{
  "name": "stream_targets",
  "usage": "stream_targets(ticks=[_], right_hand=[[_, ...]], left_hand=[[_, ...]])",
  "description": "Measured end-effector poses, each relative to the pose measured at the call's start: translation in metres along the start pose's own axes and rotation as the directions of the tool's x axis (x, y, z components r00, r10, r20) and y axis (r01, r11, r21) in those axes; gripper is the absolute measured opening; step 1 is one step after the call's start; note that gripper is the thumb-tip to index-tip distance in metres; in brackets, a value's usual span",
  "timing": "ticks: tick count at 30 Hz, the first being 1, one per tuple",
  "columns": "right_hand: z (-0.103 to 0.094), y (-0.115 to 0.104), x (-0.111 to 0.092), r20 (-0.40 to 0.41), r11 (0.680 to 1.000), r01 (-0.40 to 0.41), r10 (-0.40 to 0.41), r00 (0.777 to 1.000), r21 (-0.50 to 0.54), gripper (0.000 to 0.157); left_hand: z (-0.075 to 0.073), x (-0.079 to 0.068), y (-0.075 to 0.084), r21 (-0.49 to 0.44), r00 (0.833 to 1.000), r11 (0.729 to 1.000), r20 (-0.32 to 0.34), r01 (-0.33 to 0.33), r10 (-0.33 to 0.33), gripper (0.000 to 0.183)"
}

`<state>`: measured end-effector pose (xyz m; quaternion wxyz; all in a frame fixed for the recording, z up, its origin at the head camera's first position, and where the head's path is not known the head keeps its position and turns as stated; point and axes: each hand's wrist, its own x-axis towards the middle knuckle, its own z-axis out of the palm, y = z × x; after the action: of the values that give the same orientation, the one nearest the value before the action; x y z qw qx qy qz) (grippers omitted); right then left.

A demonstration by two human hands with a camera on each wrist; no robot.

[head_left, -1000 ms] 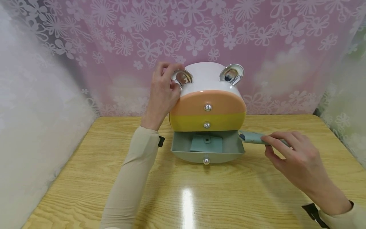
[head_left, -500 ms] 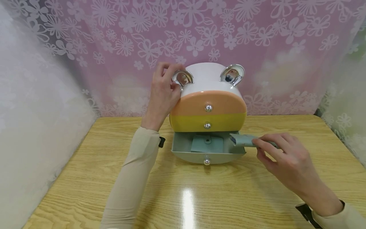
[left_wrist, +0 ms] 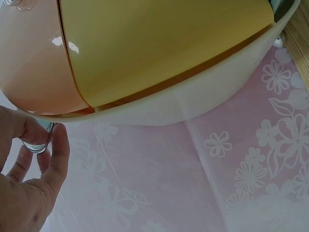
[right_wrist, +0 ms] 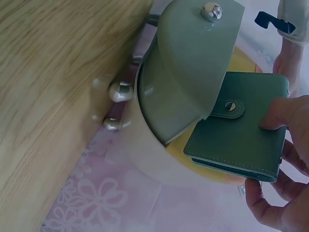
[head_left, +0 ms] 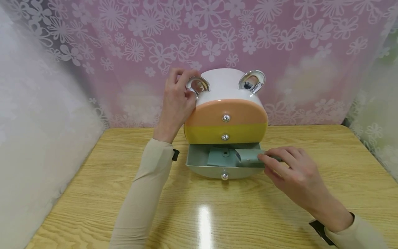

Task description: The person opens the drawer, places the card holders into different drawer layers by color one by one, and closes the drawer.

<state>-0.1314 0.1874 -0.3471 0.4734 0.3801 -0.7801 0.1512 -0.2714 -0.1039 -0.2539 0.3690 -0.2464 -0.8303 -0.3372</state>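
A small storage box [head_left: 222, 77] with a white shell, an orange drawer [head_left: 211, 112] and a yellow drawer [head_left: 205, 133] stands on the table. Its bottom grey-green drawer [head_left: 205, 171] is pulled out, and a green wallet [head_left: 216, 159] with a snap tab lies inside. My left hand [head_left: 178, 100] grips the silver ear [head_left: 199, 84] at the box's left side. With thumb and fingers my right hand [head_left: 292, 171] pinches a second green snap wallet [right_wrist: 241, 130] by its edge, over the drawer's right part. In the head view it partly covers the wallet in the drawer.
Another silver ear [head_left: 253, 81] sticks up at the box's top right. Silver ball feet [right_wrist: 120, 91] show under the box in the right wrist view. Behind hangs a pink floral cloth [head_left: 174, 31]. The wooden table [head_left: 248, 211] extends in front.
My right hand has moved left with its wallet, from beside the drawer's right end to over the drawer. My left hand has stayed on the ear.
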Motion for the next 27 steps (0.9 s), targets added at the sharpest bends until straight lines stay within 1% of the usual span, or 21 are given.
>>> stream_targets(ticks=[5,11,17,27], right_hand=[[0.007,-0.004,0.003,0.042,1.0,0.02,-0.02,0.999,0.015,0.037],[0.016,-0.006,0.006,0.044,0.999,0.016,-0.018,0.999,0.035,0.036],[0.024,-0.007,0.008,0.046,1.0,0.018,-0.019,0.999,0.021,0.035],[0.039,-0.008,0.009,0.073,0.999,0.015,-0.017,0.997,0.032,0.036]], left_hand=[[0.0,0.0,0.0,0.006,1.0,1.0,0.006,0.005,-0.005,0.044],[0.0,-0.001,0.0,0.002,1.0,1.0,0.007,0.011,-0.011,0.043],[0.0,-0.001,0.0,-0.002,1.0,1.0,0.007,0.022,-0.022,0.041],[0.002,-0.001,-0.001,0.006,1.0,1.0,0.003,0.015,-0.015,0.042]])
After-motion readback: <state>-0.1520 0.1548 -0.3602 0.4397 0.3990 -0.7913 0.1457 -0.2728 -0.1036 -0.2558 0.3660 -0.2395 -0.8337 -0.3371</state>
